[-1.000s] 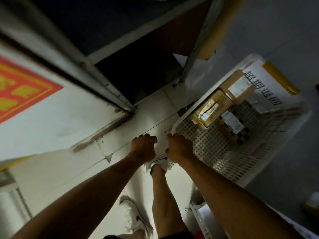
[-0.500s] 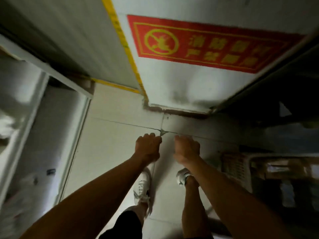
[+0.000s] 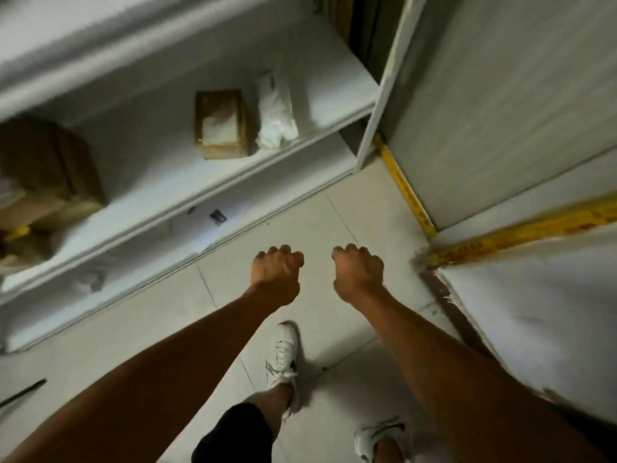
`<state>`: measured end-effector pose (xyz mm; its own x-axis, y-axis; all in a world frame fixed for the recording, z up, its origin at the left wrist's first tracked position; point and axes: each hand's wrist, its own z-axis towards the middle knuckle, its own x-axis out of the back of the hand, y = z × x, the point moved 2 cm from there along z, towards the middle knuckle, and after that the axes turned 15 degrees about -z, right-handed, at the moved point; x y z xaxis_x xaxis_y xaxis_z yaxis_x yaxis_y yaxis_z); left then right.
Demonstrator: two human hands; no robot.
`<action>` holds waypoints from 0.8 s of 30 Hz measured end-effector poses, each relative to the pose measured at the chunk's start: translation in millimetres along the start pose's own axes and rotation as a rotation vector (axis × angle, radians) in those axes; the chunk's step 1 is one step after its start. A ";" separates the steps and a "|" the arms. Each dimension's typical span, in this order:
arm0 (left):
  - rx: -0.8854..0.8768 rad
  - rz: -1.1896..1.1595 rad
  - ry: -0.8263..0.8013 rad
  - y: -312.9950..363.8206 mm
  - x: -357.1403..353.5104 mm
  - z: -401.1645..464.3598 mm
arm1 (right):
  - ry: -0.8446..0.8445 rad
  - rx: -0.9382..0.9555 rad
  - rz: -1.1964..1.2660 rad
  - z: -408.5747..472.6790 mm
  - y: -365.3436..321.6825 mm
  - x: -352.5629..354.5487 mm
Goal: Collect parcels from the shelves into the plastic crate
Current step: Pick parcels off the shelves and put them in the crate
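Two fists, my left hand [image 3: 277,274] and right hand [image 3: 359,272], fingers curled on nothing. A second ago the crate sat by my right hand; I've turned away and it's out of view. Now a white shelf [image 3: 213,185] faces me, holding a cardboard box [image 3: 222,123] and white bag [image 3: 275,111], likely next.

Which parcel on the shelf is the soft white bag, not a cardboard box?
The white bag, crumpled plastic, lies just right of the small brown box; the larger cardboard boxes sit far left.
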<state>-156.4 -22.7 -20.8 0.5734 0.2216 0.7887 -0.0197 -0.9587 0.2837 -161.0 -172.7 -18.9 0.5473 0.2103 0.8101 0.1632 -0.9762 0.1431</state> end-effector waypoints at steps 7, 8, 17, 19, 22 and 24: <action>0.284 -0.281 0.145 -121.2 28.7 -25.6 | -0.008 0.281 -0.158 48.0 -124.3 39.5; 0.325 -0.331 0.172 -137.3 29.6 -30.4 | -0.004 0.317 -0.168 53.0 -142.4 42.9; 0.678 -0.930 0.699 -285.8 48.9 -72.4 | -0.135 0.345 0.572 102.3 -293.7 67.0; 0.691 -0.961 0.841 -315.3 58.2 -79.0 | -0.121 0.298 0.815 111.8 -324.5 81.8; 0.691 -0.985 0.991 -349.3 74.8 -84.2 | -0.122 0.269 1.092 120.9 -367.3 106.7; 0.677 -1.023 1.063 -363.9 83.1 -83.6 | -0.133 0.264 1.249 125.6 -390.4 122.4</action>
<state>-170.0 359.4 -13.0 -0.6803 0.5228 0.5136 0.5032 -0.1763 0.8460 -54.7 240.9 -47.0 0.5205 -0.8171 0.2479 -0.3689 -0.4770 -0.7977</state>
